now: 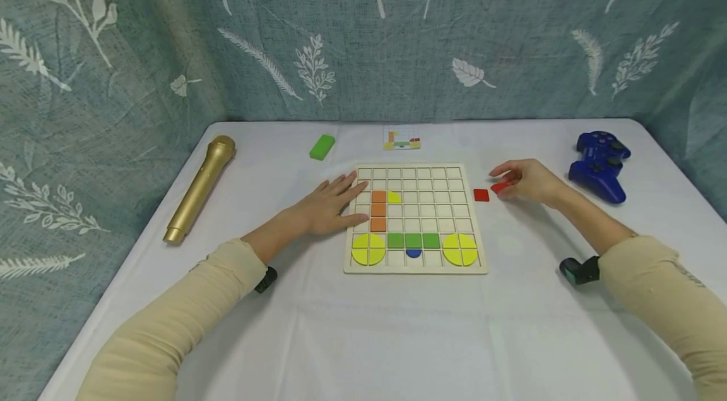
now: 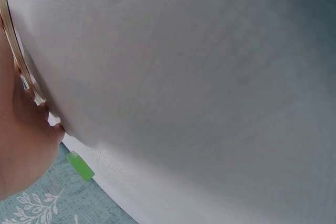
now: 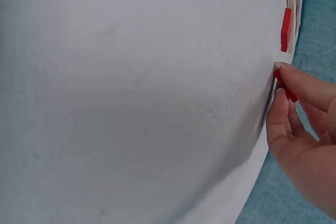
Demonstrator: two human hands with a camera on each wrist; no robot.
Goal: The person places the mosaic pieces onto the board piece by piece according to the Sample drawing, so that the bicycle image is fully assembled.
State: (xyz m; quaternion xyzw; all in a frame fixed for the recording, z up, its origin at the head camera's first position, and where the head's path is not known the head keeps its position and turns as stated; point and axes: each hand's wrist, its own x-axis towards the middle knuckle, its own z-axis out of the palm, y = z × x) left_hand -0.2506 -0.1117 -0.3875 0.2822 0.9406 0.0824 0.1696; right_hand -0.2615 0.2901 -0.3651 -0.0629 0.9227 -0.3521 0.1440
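A pale wooden grid board [image 1: 416, 269] lies on the white table, with yellow, orange, green and blue tiles set in its squares. My left hand [image 1: 326, 206] rests with spread fingers on the board's left edge. Right of the board, my right hand [image 1: 528, 181] pinches a red tile [image 1: 500, 187] between thumb and fingers, low over the cloth. In the right wrist view this red tile [image 3: 285, 85] shows tilted between the fingertips. A second red square tile [image 1: 481, 195] lies flat between the board and my right hand.
A small pattern card [image 1: 401, 137] lies behind the board, with a green block [image 1: 322, 147] to its left. At the far left is a gold microphone [image 1: 200, 189]. A blue game controller [image 1: 599, 166] sits at the right, close beyond my right forearm.
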